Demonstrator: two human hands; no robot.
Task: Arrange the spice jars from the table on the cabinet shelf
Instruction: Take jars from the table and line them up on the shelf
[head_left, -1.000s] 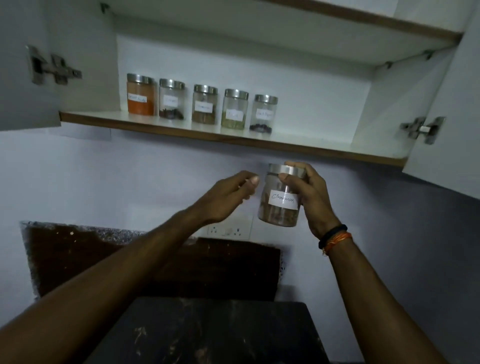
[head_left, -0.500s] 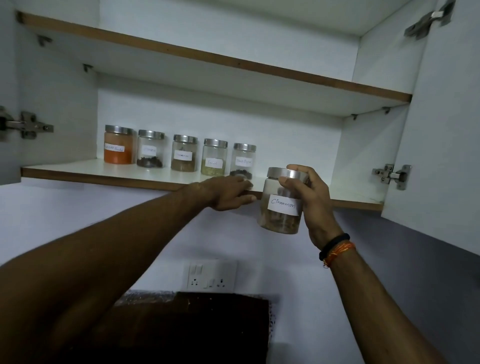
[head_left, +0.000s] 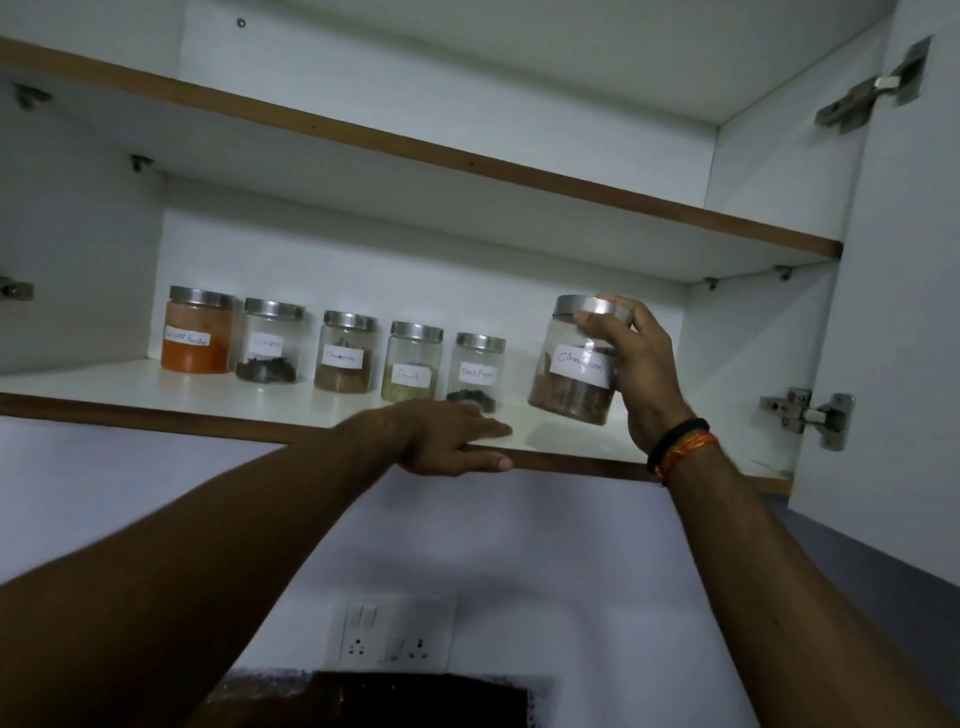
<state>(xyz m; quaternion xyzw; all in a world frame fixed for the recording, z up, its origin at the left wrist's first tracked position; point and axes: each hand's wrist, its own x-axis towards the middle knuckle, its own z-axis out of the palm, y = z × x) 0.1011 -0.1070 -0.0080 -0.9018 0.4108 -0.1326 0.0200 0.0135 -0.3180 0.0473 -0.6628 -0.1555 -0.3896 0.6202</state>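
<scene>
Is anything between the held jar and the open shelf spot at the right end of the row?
Nothing visible. The right hand holds the cinnamon jar tilted above bare shelf, right of the black pepper jar. The left hand rests on the shelf edge, left of that spot.

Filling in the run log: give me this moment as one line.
phase: placing | right hand: holds cinnamon jar tilted above shelf | left hand: rests on shelf edge | five jars on shelf

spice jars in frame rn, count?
6. Five stand in a row on the lower shelf: orange powder jar, cloves jar, third jar, fennel jar, black pepper jar. The right hand holds the sixth jar, tilted.
</scene>
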